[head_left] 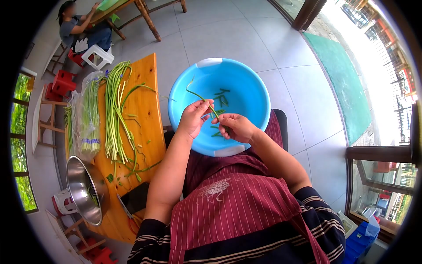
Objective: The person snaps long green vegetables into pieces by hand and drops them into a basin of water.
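Observation:
My left hand (194, 118) pinches a long thin green stem, which looks like a garlic scape (196, 94), over the near part of a blue plastic basin (263, 103). The stem's curled thin tip points away from me. My right hand (238, 127) is closed on the stem's lower end, close beside the left fingers. Several short green pieces (222, 100) lie on the basin floor, some partly hidden under my hands. To the left, a loose pile of long scapes (115, 110) rests on a wooden table (149, 105).
A bagged bundle of scapes (90, 114) lies beside the pile. A steel bowl (103, 193) with some greens tilts at the table's near left, close to scissors (127, 213) and a dark flat object (137, 197). Another person (77, 26) sits at a far table. A doorway opens right.

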A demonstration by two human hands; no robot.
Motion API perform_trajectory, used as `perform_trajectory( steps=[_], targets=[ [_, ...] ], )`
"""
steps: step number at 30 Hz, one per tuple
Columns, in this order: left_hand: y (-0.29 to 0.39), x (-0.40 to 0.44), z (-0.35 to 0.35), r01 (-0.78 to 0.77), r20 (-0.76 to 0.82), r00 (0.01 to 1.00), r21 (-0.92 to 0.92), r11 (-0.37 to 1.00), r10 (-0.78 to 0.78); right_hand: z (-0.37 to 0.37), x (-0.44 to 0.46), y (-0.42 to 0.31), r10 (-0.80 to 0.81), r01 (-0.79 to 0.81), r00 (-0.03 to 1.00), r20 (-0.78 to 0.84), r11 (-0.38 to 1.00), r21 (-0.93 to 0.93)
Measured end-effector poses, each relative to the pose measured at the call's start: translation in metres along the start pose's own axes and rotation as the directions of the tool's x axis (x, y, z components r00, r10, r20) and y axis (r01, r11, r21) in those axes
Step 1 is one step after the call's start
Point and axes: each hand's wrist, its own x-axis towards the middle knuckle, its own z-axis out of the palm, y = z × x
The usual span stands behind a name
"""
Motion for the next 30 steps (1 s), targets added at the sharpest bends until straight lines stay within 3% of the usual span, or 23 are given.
perform_trajectory(
  steps=[5, 10, 12, 13, 15, 17, 19, 20, 22, 23, 25, 26, 28, 30],
  targets=[
    [-0.002, 0.002, 0.001, -0.048, -0.019, 0.999, 0.07, 0.996, 0.049, -0.003, 0.005, 0.002, 0.039, -0.04, 0.998, -0.039, 0.999, -0.03],
    [-0.004, 0.001, 0.004, -0.139, 0.033, 0.99, 0.171, 0.975, 0.135, -0.012, 0.011, 0.005, 0.013, -0.045, 0.989, -0.147, 0.974, -0.222],
    [-0.005, -0.002, 0.01, -0.238, 0.078, 0.969, 0.56, 0.793, 0.235, -0.021, 0.019, 0.01, -0.012, -0.029, 0.986, -0.168, 0.97, -0.242],
    [-0.005, -0.004, 0.014, -0.239, 0.08, 0.969, 0.56, 0.793, 0.236, -0.021, 0.021, 0.009, -0.038, -0.013, 0.981, -0.188, 0.965, -0.263],
    [-0.003, -0.01, 0.022, -0.546, 0.338, 0.826, 0.676, 0.494, 0.45, -0.018, 0.023, 0.009, -0.038, -0.018, 0.974, -0.223, 0.97, -0.244],
    [-0.001, -0.012, 0.024, -0.57, 0.393, 0.812, 0.693, 0.442, 0.431, -0.015, 0.023, 0.009, -0.036, -0.024, 0.965, -0.258, 0.975, -0.223],
    [-0.001, -0.011, 0.024, -0.692, 0.541, 0.706, 0.663, 0.285, 0.458, -0.014, 0.023, 0.013, -0.069, -0.001, 0.954, -0.291, 0.973, -0.232],
    [-0.001, -0.011, 0.025, -0.692, 0.541, 0.706, 0.663, 0.286, 0.457, -0.018, 0.024, 0.016, -0.069, -0.001, 0.954, -0.291, 0.973, -0.232],
    [0.0, -0.012, 0.026, -0.735, 0.59, 0.667, 0.623, 0.268, 0.456, -0.023, 0.023, 0.018, -0.092, 0.065, 0.983, -0.16, 0.984, -0.165],
    [-0.001, -0.012, 0.026, -0.734, 0.59, 0.667, 0.624, 0.267, 0.455, -0.023, 0.021, 0.018, -0.092, 0.066, 0.983, -0.16, 0.984, -0.164],
    [-0.003, -0.013, 0.027, -0.42, 0.17, 0.906, 0.457, 0.784, 0.387, -0.018, 0.013, 0.015, -0.151, 0.126, 0.986, -0.069, 0.951, -0.281],
    [-0.007, -0.005, 0.018, -0.359, 0.089, 0.933, 0.266, 0.894, 0.348, -0.015, 0.009, 0.014, -0.151, 0.126, 0.986, -0.069, 0.952, -0.28],
    [-0.008, 0.003, 0.005, -0.188, -0.008, 0.982, -0.066, 0.98, 0.188, -0.01, 0.003, 0.012, -0.284, 0.259, 0.959, -0.011, 0.888, -0.379],
    [-0.011, 0.004, 0.003, -0.131, 0.013, 0.991, -0.153, 0.98, 0.134, -0.008, 0.001, 0.008, -0.324, 0.303, 0.946, 0.034, 0.839, -0.451]
  ],
)
